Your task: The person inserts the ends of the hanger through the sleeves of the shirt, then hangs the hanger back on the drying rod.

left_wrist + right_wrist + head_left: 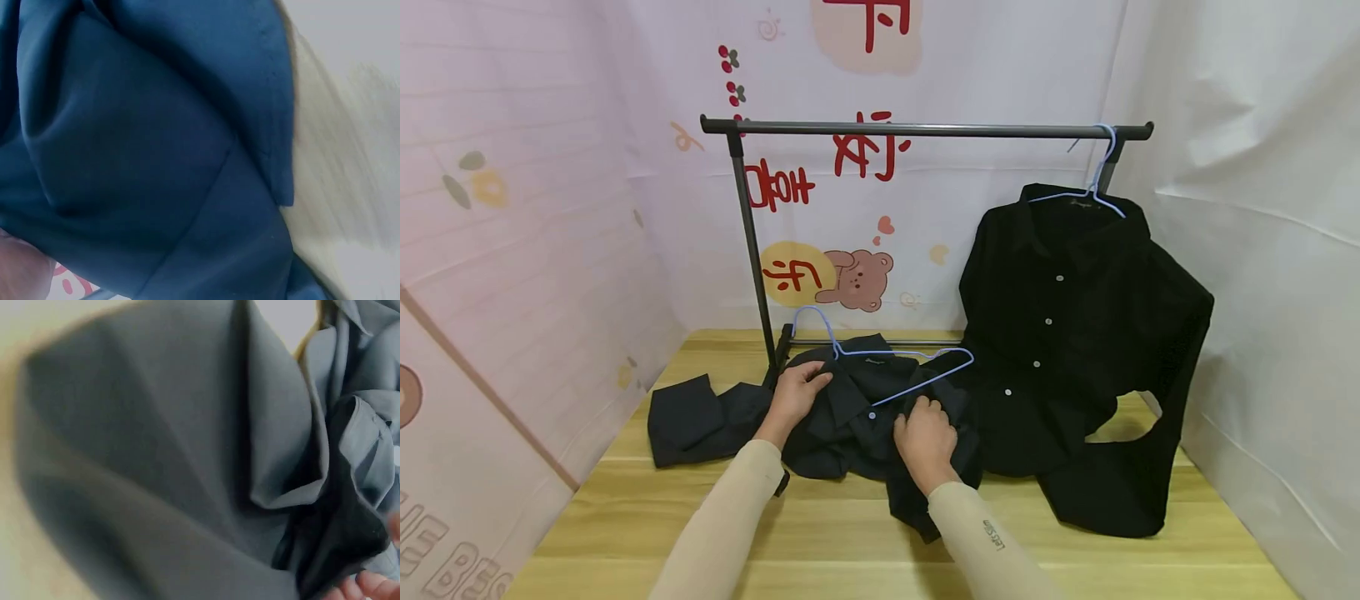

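Note:
A black button shirt (pixel 850 450) lies crumpled on the table in front of the rack. A light blue wire hanger (pixel 895 352) is partly in its neck, hook up and right arm showing outside the fabric. My left hand (pixel 797 392) grips the shirt beside the collar, near the hook. With curled fingers, my right hand (pixel 927 437) holds the opposite front of the shirt, below the hanger's right end. Dark cloth (pixel 137 125) fills most of the left wrist view, a bit of hand (pixel 22 269) at its corner. In the right wrist view, fingertips (pixel 369 586) pinch a fold.
A metal clothes rack (pixel 910 130) stands at the back of the wooden table (pixel 842 542). Another black shirt (pixel 1075 333) hangs on a blue hanger (pixel 1105 167) at its right end, hem and sleeve on the table. One sleeve (pixel 688 417) of the lying shirt spreads left.

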The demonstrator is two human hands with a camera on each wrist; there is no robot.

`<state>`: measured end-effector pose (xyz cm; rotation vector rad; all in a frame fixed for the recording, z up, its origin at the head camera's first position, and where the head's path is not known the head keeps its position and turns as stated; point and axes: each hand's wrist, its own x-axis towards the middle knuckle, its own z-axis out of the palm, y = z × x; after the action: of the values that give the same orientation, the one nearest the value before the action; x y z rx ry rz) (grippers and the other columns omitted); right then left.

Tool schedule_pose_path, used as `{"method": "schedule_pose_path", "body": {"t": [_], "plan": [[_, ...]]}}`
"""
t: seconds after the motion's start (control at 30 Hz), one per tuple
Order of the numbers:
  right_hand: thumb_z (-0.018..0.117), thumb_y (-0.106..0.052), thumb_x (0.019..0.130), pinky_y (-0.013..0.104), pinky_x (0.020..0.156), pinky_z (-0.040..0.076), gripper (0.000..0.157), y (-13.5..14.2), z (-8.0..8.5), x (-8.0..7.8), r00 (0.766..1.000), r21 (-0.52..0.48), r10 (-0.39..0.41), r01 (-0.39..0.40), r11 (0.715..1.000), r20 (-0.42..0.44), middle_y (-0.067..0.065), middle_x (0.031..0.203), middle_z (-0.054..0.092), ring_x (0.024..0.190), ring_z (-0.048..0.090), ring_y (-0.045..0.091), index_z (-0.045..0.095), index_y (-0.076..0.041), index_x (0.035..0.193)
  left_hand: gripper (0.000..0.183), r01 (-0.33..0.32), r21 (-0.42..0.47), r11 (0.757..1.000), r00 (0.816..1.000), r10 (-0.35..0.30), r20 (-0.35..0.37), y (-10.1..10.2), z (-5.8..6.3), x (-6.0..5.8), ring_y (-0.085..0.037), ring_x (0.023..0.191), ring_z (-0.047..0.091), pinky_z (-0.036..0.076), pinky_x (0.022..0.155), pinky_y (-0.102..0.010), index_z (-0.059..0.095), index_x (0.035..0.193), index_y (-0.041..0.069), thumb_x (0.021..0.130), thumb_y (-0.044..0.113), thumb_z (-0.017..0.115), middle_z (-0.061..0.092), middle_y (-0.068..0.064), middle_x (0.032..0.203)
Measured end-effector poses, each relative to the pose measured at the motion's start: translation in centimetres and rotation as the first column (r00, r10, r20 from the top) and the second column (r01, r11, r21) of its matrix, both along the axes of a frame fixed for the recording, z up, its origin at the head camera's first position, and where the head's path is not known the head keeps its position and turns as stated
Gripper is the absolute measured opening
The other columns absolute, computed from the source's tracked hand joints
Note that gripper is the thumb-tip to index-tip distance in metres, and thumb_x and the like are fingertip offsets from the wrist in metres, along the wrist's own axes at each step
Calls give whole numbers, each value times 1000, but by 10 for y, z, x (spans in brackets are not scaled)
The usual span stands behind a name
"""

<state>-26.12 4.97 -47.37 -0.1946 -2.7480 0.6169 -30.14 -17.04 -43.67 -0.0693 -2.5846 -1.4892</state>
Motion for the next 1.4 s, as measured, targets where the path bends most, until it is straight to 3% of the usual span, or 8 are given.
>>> {"method": "schedule_pose_path", "body": {"t": [0.23,0.4,0.57,0.67,0.83,0.97,1.17,1.4], "plan": [[61,-35,98,55,76,51,31,32,9,-1,999,-353,-25,13,936,-28,14,99,71,87,66,37,74,-8,106,27,60,6,998,998,-60,-10,-10,3,-1,-28,113,59,45,96,-46,69,124,11,100,20,62,67,-9,120],[58,-45,99,55,90,47,46,40,15,-4,997,-544,38,5,839,68,14,119,68,106,62,38,71,-8,122,32,95,16,995,995,-95,17,-12,8,-3,-29,122,55,43,101,-48,66,130,11,101,23,61,62,-11,131],[62,-27,98,52,97,44,34,45,21,-9,994,-719,49,36,694,97,20,123,62,115,54,38,71,0,117,29,109,16,994,994,-109,-8,-16,15,-3,-29,118,57,43,100,-48,68,127,13,101,24,61,65,-10,125],[64,-22,96,50,96,43,30,51,26,-11,997,-752,-5,60,657,75,22,119,62,112,54,38,70,4,111,30,137,-11,991,990,-137,-23,-19,17,-3,-30,116,58,43,100,-47,68,127,12,101,24,61,66,-10,124],[69,-22,89,49,90,42,25,61,34,-13,983,-736,-183,124,665,1,18,103,67,100,56,37,72,1,98,35,190,-84,978,980,-194,-42,-22,19,-3,-33,126,54,41,105,-51,65,132,8,100,21,61,61,-14,133],[73,-21,86,49,87,42,21,66,36,-12,956,-687,-269,116,717,-119,14,92,72,94,61,35,72,-3,98,38,189,-121,975,980,-196,-47,-23,19,-3,-34,128,52,40,106,-52,62,135,6,100,21,62,59,-16,136],[73,-16,88,53,79,44,37,63,39,-9,907,-557,-264,40,830,-329,7,84,74,85,66,35,70,-14,124,39,172,-170,970,980,-186,-67,-21,19,-5,-34,128,52,41,105,-51,61,136,6,101,24,61,59,-16,136],[74,-14,88,55,78,45,27,64,43,-10,905,-459,-200,5,888,-376,8,85,75,84,67,38,76,-12,114,30,191,-135,972,977,-202,-74,-22,26,-4,-30,117,58,45,98,-49,66,127,12,102,25,58,64,-10,126]]}}
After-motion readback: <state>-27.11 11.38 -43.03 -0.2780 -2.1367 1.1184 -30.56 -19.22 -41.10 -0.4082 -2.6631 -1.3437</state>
